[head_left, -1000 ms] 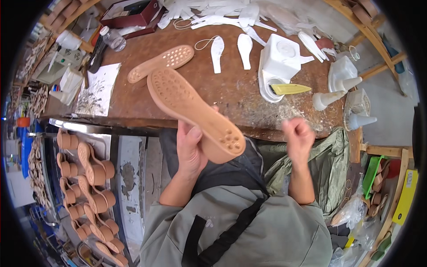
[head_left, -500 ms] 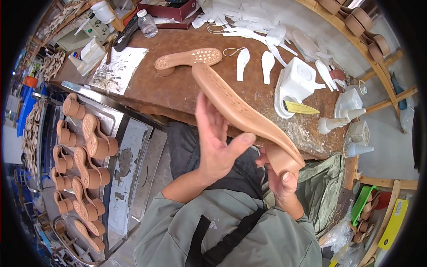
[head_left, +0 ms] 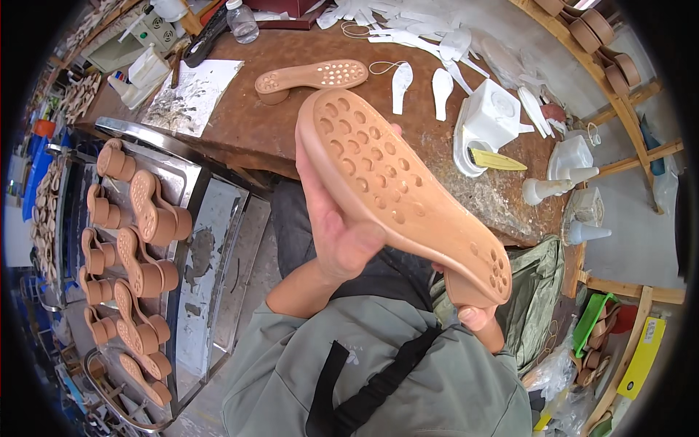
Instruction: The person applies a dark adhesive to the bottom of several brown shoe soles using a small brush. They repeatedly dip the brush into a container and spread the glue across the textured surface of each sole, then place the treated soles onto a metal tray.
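Both of my hands hold up one tan heeled shoe sole (head_left: 408,191) in front of me, its dimpled top face turned toward me. My left hand (head_left: 338,237) wraps the toe half from the left and beneath, thumb along the edge; most of its fingers are hidden behind the sole. At the heel block, my right hand (head_left: 477,320) grips from below, with the thumb tip showing and the other fingers mostly covered. Beyond it, a second tan sole (head_left: 313,79) stands on the brown worktable (head_left: 269,149).
White insole-shaped pieces (head_left: 442,93) lie on the table beside a white container (head_left: 489,120) with a yellow blade-shaped piece (head_left: 498,160). A clear bottle (head_left: 242,25) stands at the back. On my left, a metal tray (head_left: 186,182) carries several tan soles. Nozzled bottles (head_left: 546,189) sit at right.
I have rolled the held sole so its dimpled face, seen edge-on before, now faces me. My left thumb has shifted to its edge. The view has tipped slightly.
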### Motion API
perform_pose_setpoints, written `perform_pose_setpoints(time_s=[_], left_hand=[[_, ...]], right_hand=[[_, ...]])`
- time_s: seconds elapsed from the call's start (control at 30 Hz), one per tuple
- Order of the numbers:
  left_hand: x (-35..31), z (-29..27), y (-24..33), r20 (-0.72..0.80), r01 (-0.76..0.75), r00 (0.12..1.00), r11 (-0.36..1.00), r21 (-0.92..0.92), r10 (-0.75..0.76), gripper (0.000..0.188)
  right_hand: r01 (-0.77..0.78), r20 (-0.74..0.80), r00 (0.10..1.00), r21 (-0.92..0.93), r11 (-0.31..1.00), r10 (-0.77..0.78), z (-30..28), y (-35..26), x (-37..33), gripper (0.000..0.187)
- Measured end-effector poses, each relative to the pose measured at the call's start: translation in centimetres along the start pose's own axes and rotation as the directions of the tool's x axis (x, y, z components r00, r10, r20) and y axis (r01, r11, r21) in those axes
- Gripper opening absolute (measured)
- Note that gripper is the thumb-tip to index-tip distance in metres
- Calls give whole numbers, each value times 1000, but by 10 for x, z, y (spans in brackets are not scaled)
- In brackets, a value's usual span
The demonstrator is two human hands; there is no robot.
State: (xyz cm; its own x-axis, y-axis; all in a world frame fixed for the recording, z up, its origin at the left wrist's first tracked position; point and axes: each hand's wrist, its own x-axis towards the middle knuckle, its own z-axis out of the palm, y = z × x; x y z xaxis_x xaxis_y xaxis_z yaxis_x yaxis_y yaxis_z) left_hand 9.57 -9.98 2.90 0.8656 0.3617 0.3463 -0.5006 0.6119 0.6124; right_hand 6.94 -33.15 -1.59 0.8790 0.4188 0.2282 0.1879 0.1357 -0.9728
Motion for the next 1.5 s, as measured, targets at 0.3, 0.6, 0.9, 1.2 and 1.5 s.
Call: perform_pose_setpoints(time_s=[0.3,0.6,0.9,1.2,1.5], left_hand=[[5,-17,-4,241,-61,970,992,113,32,134],[10,-16,-9,362,-369,888,909,193,283,137],[14,-35,16,108,-70,992,996,49,64,111],[-15,-41,39,128,88,987,994,64,-95,106],[-31,-24,40,-62,-102,992,980,171,114,99]], right_hand=[[158,74,986,-147,976,-149,-3,10,4,90],[122,-29,992,-113,986,-126,1,3,3,94],[104,26,994,-65,992,-103,-4,-9,24,98],[-71,245,969,213,974,17,-16,-27,76,98],[-38,156,986,543,839,-56,18,-27,115,77]])
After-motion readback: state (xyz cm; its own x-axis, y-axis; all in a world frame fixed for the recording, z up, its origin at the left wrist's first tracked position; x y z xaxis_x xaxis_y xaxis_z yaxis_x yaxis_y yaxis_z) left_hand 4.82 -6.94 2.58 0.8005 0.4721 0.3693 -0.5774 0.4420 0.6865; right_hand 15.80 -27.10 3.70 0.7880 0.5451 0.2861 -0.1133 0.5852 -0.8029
